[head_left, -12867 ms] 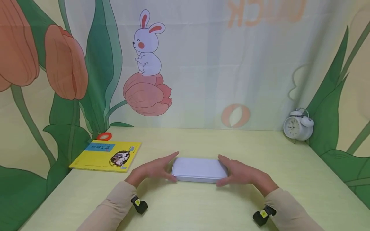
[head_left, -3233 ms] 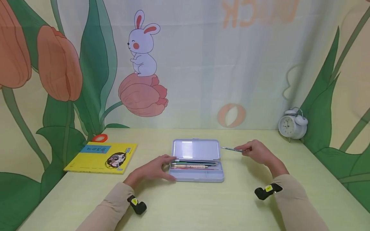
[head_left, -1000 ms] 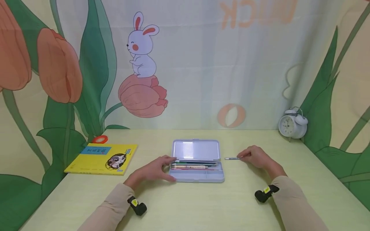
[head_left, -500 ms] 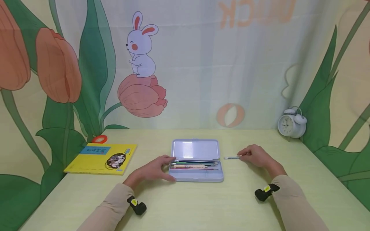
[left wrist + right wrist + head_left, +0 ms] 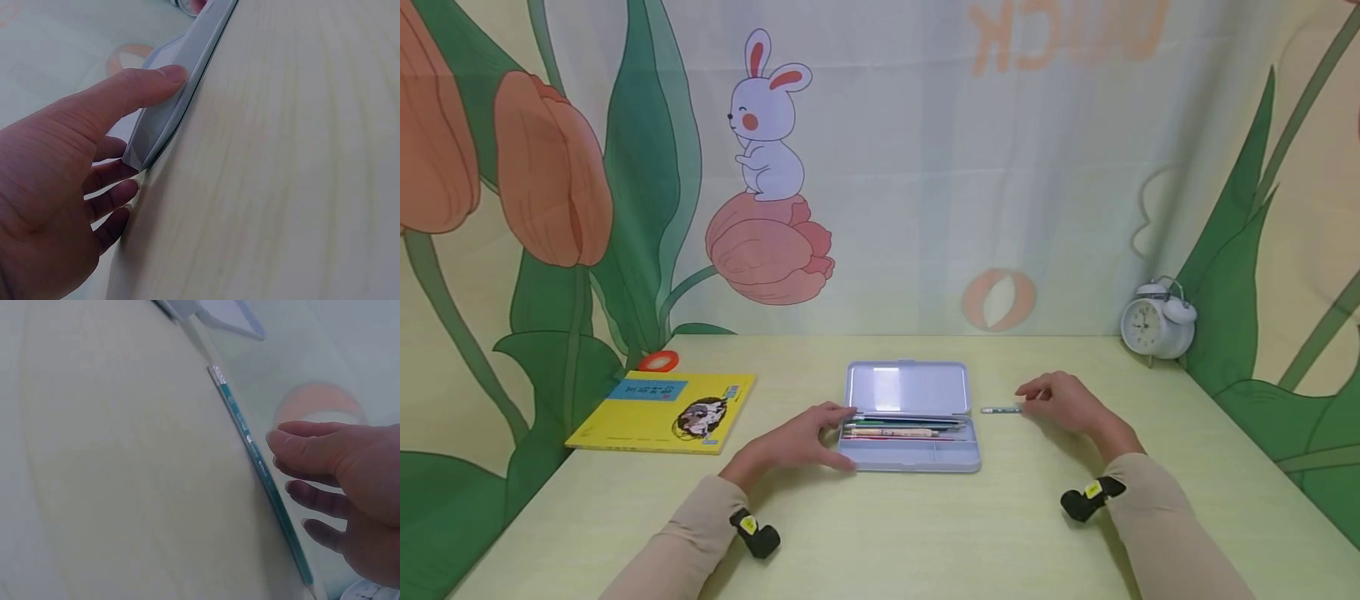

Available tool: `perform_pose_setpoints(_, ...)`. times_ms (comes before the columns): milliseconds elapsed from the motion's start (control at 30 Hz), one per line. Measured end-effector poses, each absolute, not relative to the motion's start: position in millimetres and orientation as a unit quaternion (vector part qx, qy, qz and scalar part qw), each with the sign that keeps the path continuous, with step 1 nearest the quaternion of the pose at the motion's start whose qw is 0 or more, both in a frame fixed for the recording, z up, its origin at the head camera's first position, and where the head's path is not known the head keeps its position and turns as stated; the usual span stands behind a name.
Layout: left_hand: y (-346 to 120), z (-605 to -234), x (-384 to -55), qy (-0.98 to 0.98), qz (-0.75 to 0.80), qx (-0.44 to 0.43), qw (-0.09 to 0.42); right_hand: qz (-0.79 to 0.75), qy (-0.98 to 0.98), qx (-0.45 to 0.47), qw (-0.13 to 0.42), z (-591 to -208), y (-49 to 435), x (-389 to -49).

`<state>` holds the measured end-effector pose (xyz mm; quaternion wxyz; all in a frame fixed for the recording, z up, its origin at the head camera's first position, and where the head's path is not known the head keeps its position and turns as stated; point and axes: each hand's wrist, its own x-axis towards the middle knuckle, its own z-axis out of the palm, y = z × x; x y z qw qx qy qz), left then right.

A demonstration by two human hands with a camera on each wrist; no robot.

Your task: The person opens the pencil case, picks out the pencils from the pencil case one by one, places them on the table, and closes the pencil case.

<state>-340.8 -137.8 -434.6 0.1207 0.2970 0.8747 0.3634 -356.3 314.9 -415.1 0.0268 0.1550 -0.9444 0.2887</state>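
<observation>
An open pale lilac pencil case (image 5: 887,457) lies on the table with its lid (image 5: 910,390) folded back. Several pencils and a cream-coloured pen (image 5: 902,432) fill its rear compartment. My left hand (image 5: 797,437) holds the left end of the case; in the left wrist view the thumb (image 5: 147,87) presses on its front wall and the other fingers are behind. A green pencil (image 5: 256,456) with a silver eraser end lies on the table right of the case. Beside the pencil, my right hand (image 5: 350,469) hovers with loosely bent fingers, holding nothing.
A yellow book (image 5: 662,412) lies at the left of the table, with a red tape roll (image 5: 658,361) behind it. A white alarm clock (image 5: 1157,321) stands at the back right corner. A printed curtain (image 5: 887,167) hangs behind the table.
The case, closed at first, is now open. My right hand carried the green pencil, lowered it to the table and has just let go, rising slightly. The left hand stays on the case.
</observation>
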Motion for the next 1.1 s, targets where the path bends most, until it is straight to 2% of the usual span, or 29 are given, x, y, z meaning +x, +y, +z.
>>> perform_pose_setpoints(400,-138,-436,-342,0.878,0.354,0.299,0.118,0.273,-0.930,0.223,0.102,-388,288,-351)
perform_pose_setpoints(533,-138,-436,-343,0.879,0.352,0.299,0.117,0.271,-0.923,0.251,0.112,-380,272,-346)
perform_pose_setpoints(1100,-138,-435,-342,0.879,0.356,0.295,0.119,0.218,-0.926,0.305,0.033,-386,196,-329)
